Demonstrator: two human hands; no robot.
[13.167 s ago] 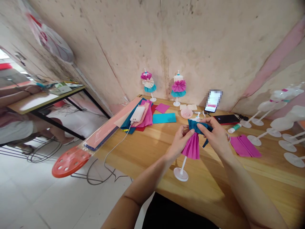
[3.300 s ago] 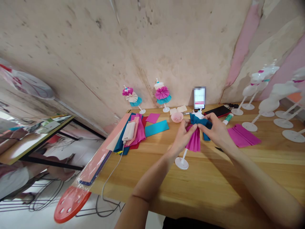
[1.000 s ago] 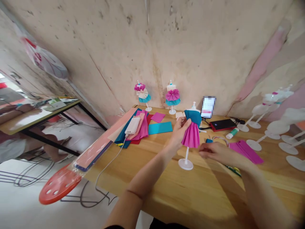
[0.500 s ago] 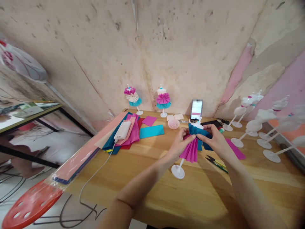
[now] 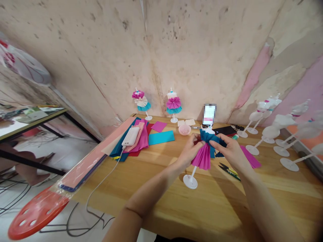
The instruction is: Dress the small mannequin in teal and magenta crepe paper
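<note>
A small white dress form on a round base stands before me, wearing a pleated magenta paper skirt. Around its waist and chest lies dark teal crepe paper. From the left, my left hand is closed at the waist, thumb pressing where teal meets magenta. On the other side my right hand pinches the teal paper between thumb and fingers. Part of the dress form's body is hidden by paper and fingers. Thread snips lie on the table just below my right hand.
Two dressed forms stand at the wall, beside a phone propped up. A pink bowl holds small beads. Left are a power bank on stacked coloured paper and a turquoise strip. Several bare white forms stand right.
My right thumb and fingers have shifted slightly right along the teal paper, away from the left thumb. The left hand stays at the waist. The view has moved a little.
</note>
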